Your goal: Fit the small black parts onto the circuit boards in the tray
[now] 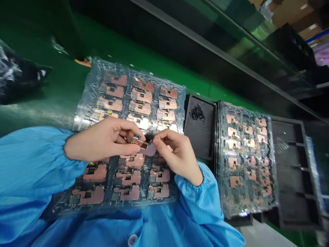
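Note:
A small copper-coloured flat part (148, 149) is held between both my hands above a clear plastic tray (87, 80). My left hand (102, 139) pinches its left end with thumb and fingers. Fingertips of my right hand (177, 154) grip its right end. The tray holds several copper-and-black parts in rows, some under my hands. Blue sleeves cover both my arms.
A second clear tray (221, 192) with several copper parts lies to the right on a black compartment tray (293, 178). A black pocket (203, 144) with a heap of tiny black pieces (197, 113) sits between the trays. A dark bag (15, 73) is at far left on the green surface.

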Motion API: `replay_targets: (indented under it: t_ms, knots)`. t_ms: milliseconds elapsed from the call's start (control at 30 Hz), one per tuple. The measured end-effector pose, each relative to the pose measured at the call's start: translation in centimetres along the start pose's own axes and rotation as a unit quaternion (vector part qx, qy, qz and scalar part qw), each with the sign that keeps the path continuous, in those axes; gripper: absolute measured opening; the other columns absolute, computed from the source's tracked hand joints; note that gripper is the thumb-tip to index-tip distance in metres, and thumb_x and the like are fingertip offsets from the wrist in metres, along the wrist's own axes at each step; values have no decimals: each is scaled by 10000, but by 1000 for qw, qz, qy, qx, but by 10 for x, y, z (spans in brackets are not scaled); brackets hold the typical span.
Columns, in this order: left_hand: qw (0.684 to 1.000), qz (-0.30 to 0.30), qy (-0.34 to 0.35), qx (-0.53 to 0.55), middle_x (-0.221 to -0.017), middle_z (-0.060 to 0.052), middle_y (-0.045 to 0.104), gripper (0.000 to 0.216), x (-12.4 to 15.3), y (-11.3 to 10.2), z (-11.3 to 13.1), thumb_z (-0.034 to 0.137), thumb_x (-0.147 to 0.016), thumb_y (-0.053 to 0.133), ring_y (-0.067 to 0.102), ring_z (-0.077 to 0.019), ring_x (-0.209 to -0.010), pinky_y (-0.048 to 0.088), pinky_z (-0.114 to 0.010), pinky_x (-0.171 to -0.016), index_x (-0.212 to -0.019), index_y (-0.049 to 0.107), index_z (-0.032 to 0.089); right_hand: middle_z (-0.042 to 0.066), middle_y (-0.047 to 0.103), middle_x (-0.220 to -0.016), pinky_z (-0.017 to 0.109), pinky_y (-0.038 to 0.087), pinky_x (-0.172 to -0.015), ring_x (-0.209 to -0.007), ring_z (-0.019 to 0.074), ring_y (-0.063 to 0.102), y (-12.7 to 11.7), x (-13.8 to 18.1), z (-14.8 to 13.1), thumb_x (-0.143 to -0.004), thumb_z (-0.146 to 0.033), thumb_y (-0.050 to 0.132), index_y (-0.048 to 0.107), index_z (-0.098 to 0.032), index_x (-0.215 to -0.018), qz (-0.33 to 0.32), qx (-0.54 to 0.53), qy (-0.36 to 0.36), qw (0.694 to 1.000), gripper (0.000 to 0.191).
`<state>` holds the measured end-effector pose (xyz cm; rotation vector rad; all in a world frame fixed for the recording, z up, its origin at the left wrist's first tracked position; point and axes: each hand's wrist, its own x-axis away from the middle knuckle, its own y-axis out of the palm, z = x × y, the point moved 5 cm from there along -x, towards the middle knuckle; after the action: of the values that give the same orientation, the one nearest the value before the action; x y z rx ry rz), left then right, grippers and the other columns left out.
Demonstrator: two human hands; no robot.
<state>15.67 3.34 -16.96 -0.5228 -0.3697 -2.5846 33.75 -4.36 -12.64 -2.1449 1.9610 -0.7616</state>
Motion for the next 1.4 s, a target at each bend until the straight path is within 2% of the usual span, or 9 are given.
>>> replay_targets:
  t_ms: [100,167,333,400,467,700,833,1033,1400]
  knots:
    - [994,-10,4,-110,-940,9,728,438,7,8,5,415,-910,697,703,-150,-772,598,-217,-617,-1326,623,302,34,658,-839,279,482,-681,-745,152,616,-36,13,-5,-1020,-292,581,629,-181,-935,41,46,-6,998,148]
    - [967,-25,57,-247,-960,3,723,347,13,30,12,429,-989,588,697,-163,-771,596,-258,-610,-1312,632,310,39,652,-868,284,471,-698,-776,157,611,-57,28,-8,-1027,-271,571,620,-183,-936,52,108,-4,993,137]
    - [780,-48,231,-580,-993,-98,716,221,28,118,12,146,-948,585,702,-293,-871,632,-460,-704,-1125,718,133,46,611,-914,303,452,-759,-849,170,566,-55,63,-7,-1042,-198,524,595,-178,-961,-37,206,-47,977,110]
    - [736,-40,239,-632,-982,-116,709,257,26,139,6,40,-895,562,698,-292,-824,628,-435,-628,-1094,713,98,48,607,-926,320,448,-796,-881,183,547,-44,68,-1,-1050,-179,506,584,-178,-981,-53,222,-59,972,104]
    - [723,-34,233,-650,-962,-106,694,299,23,147,2,-10,-874,508,690,-285,-800,621,-428,-585,-1074,702,99,51,614,-952,334,444,-826,-913,194,532,-32,69,5,-1051,-164,502,579,-179,-985,-56,236,-65,968,102]
    - [768,1,237,-595,-930,-50,595,132,22,143,8,58,-909,549,629,-272,-816,586,-454,-600,-960,624,152,84,573,-1025,367,452,-858,-977,228,505,-23,62,18,-1036,-172,535,624,-177,-997,-14,276,-62,959,97]
    - [807,-6,242,-538,-973,-56,589,59,29,140,13,107,-916,579,584,-273,-896,551,-444,-677,-898,601,159,75,601,-1046,377,453,-889,-1001,226,508,-22,64,17,-1049,-197,524,629,-188,-1017,-51,260,-71,962,110]
    - [893,-37,175,-412,-900,-4,587,132,48,128,11,165,-988,462,558,-220,-853,479,-409,-771,-923,571,200,47,686,-1111,417,403,-985,-1119,227,512,-17,73,12,-1060,-207,515,606,-200,-1048,-98,224,-101,964,91]
    - [929,-69,116,-346,-849,26,588,152,55,124,-1,132,-960,452,535,-187,-828,368,-325,-720,-872,543,217,65,679,-1040,426,365,-908,-1131,252,521,-10,73,16,-1068,-193,457,540,-203,-979,-102,235,-57,965,123]
